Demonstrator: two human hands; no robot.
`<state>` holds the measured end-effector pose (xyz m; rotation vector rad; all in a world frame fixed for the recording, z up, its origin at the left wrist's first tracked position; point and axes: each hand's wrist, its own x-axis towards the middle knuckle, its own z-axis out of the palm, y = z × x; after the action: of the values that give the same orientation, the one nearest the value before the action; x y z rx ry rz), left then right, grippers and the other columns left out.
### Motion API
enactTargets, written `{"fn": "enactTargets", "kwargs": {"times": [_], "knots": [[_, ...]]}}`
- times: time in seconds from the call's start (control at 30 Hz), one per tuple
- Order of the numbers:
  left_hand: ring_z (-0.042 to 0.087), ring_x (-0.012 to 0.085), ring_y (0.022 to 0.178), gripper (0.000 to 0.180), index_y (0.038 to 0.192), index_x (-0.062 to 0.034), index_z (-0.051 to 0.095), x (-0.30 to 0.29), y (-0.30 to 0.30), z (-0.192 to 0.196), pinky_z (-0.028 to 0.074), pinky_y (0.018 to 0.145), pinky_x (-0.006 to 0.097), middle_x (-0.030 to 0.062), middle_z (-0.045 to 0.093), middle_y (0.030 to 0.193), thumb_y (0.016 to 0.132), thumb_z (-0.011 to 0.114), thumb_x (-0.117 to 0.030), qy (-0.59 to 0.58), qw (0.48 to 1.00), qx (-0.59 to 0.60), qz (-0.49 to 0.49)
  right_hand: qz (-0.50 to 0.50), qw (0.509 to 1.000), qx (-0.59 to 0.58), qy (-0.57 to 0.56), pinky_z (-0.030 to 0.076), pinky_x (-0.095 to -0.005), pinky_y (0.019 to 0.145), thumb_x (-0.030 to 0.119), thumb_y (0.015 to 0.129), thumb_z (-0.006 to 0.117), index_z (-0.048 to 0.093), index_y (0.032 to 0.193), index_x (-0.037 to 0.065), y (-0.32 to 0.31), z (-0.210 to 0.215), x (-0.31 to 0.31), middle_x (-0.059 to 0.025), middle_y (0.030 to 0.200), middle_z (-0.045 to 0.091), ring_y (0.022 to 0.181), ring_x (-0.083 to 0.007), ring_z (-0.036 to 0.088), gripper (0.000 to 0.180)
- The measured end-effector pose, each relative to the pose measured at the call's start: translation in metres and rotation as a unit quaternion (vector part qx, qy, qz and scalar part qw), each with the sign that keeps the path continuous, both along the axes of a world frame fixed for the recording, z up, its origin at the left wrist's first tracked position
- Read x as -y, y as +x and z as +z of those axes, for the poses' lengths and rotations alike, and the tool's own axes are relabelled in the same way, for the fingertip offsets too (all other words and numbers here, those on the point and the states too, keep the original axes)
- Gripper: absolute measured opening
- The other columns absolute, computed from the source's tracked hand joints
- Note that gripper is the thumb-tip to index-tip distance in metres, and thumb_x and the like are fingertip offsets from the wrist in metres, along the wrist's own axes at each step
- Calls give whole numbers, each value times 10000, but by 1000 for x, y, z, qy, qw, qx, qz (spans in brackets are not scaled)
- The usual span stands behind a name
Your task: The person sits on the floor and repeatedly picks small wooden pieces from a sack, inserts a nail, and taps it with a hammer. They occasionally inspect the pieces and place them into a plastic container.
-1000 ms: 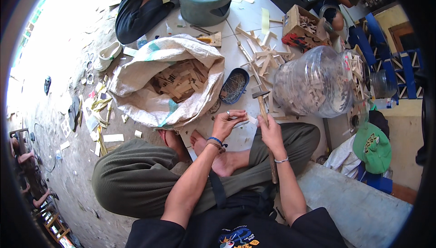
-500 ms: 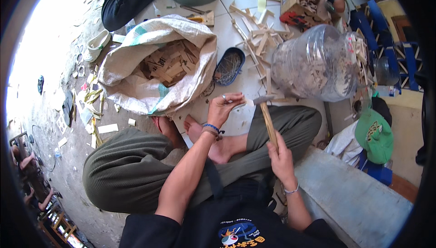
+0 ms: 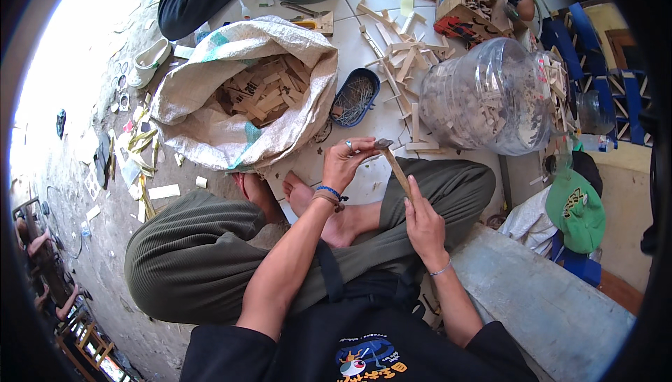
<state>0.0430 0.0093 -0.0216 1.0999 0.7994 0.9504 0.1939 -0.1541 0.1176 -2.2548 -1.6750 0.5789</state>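
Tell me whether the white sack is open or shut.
Open: the white sack gapes wide at its mouth, showing flat wooden pieces inside.

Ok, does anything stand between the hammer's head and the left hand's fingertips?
Nothing visible does: the hammer head appears right at the fingertips of the left hand. This view cannot show whether they touch, or what the head hides.

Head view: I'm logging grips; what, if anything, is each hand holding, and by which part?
The right hand holds the hammer by its wooden handle. The left hand is beside the hammer head; what it pinches, if anything, cannot be told.
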Motion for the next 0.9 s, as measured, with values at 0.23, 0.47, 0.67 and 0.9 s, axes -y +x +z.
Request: {"fn": "enactTargets", "kwargs": {"times": [0.23, 0.47, 0.67, 0.9], "knots": [[738, 198, 1067, 221, 1090, -13, 807, 0, 0, -4, 626, 961, 320, 159, 758, 1200, 916, 722, 94, 16, 999, -33, -7, -8, 996, -7, 89, 563, -452, 678, 118, 1054, 603, 438, 1608, 169, -4, -6, 1, -200, 1072, 727, 822, -385, 723, 580], [735, 202, 1081, 213, 1076, -8, 808, 0, -1, -3, 623, 974, 331, 162, 758, 1201, 912, 723, 99, 23, 999, -41, 2, -14, 996, -3, 85, 559, -448, 667, 122, 1056, 599, 441, 1607, 182, -3, -8, 3, -187, 1055, 726, 793, -370, 719, 577], [734, 206, 1085, 218, 1084, 2, 801, 0, 0, -6, 625, 977, 331, 169, 752, 1212, 915, 715, 107, -7, 1000, -14, -2, 0, 999, 25, 20, 558, -455, 661, 125, 1054, 599, 439, 1608, 188, -2, -9, 2, -180, 1037, 724, 788, -370, 715, 580], [734, 204, 1077, 206, 1087, 17, 795, -1, 0, -6, 630, 970, 325, 173, 753, 1204, 911, 728, 101, 17, 999, -34, 0, -6, 999, 7, 39, 556, -463, 676, 137, 1064, 585, 433, 1611, 194, -3, -8, 2, -192, 1052, 725, 818, -381, 719, 570]]}}
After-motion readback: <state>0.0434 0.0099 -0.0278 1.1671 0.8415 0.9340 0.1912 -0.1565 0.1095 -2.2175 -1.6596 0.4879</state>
